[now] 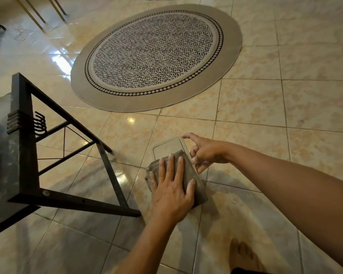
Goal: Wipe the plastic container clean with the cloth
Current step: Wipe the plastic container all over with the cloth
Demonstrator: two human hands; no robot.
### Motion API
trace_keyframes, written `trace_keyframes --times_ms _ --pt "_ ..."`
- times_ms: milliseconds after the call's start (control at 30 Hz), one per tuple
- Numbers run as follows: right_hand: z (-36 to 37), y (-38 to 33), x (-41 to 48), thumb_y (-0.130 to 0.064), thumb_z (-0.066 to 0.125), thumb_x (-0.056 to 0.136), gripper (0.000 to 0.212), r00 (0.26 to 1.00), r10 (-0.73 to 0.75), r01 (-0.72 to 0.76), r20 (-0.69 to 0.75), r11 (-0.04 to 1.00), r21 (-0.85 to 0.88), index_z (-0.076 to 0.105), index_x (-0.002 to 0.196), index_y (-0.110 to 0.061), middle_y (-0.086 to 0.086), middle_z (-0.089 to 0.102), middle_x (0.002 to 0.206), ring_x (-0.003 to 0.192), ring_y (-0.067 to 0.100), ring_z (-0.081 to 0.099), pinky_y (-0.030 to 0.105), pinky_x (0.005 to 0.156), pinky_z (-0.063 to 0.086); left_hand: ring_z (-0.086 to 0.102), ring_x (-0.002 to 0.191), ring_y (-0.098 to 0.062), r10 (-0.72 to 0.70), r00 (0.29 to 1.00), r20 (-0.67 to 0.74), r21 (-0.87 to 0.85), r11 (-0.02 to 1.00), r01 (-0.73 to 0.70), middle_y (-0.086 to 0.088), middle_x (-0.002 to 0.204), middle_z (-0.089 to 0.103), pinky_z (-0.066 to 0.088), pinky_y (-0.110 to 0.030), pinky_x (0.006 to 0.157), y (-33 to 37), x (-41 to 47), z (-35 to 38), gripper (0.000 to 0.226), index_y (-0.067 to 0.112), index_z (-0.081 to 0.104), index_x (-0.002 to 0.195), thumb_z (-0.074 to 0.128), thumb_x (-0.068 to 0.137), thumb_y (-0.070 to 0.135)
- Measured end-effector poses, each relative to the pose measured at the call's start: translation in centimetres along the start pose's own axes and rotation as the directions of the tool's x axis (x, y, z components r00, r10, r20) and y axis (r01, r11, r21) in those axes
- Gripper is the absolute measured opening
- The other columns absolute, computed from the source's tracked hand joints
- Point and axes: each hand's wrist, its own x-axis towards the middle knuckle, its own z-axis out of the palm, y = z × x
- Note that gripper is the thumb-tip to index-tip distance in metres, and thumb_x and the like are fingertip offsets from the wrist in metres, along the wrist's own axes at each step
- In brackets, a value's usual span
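Observation:
A flat, clear plastic container (167,146) with rounded corners is held in the air above the tiled floor, low in the middle of the head view. A grey cloth (190,176) lies over its near half. My left hand (171,191) presses flat on the cloth with fingers spread. My right hand (204,153) grips the container's right edge, its forefinger on the far corner. The near part of the container is hidden under the cloth and my left hand.
A dark metal-framed table (22,155) with a stone top stands at the left, its legs reaching toward the container. A round patterned rug (156,56) lies on the floor beyond. A bare foot (244,256) shows at the bottom right.

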Motion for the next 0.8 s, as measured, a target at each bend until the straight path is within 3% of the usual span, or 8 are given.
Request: trace_keyframes --times_ms 167,300,500,633,800 --pt "0.2 0.1 0.0 0.018 0.05 0.088 0.093 1.0 -0.004 0.004 -0.01 1.0 -0.002 0.015 0.154 -0.039 0.008 0.052 0.081 0.068 0.017 0.061 0.037 0.065 0.06 -0.037 0.144 -0.019 -0.018 0.998 -0.055 0.037 0.999 0.02 0.005 0.162 -0.03 -0.02 -0.051 0.118 0.6 1.5 0.4 0.068 0.034 -0.018 0.155 0.011 0.099 0.059" --pt "0.2 0.1 0.0 0.017 0.053 0.089 0.094 1.0 0.001 -0.001 -0.014 1.0 0.014 0.015 0.153 -0.039 0.008 0.051 0.08 0.063 0.015 0.061 0.039 0.067 0.061 -0.04 0.142 -0.018 -0.077 0.996 -0.038 0.013 0.997 0.078 0.006 0.16 -0.035 -0.02 -0.051 0.118 -0.2 0.7 0.2 0.071 0.034 -0.022 0.154 0.012 0.099 0.063" --pt "0.2 0.1 0.3 0.021 0.047 0.082 0.101 1.0 0.016 -0.016 0.003 1.0 -0.019 0.013 0.153 -0.042 0.018 0.058 0.101 0.086 0.026 0.064 0.04 0.067 0.06 -0.038 0.144 -0.022 -0.043 0.999 -0.027 0.005 0.999 0.043 0.004 0.161 -0.032 -0.02 -0.053 0.118 2.5 1.7 0.2 0.07 0.032 -0.019 0.155 0.011 0.098 0.06" --pt "0.2 0.2 0.2 0.019 0.049 0.086 0.097 1.0 0.015 -0.015 -0.006 1.0 0.006 0.015 0.153 -0.042 0.009 0.051 0.084 0.073 0.019 0.061 0.043 0.07 0.062 -0.04 0.142 -0.02 -0.084 0.996 -0.013 -0.007 0.996 0.083 0.005 0.159 -0.035 -0.024 -0.049 0.116 1.5 1.0 -0.2 0.071 0.031 -0.021 0.154 0.012 0.099 0.061" --pt "0.0 0.1 0.3 0.019 0.048 0.086 0.096 1.0 0.008 -0.008 0.007 1.0 -0.008 0.015 0.153 -0.042 0.009 0.052 0.083 0.072 0.018 0.063 0.039 0.068 0.062 -0.041 0.142 -0.019 -0.023 1.0 -0.015 0.019 1.0 0.023 0.007 0.158 -0.037 -0.025 -0.049 0.116 2.1 0.0 0.5 0.065 0.034 -0.022 0.153 0.01 0.101 0.055"
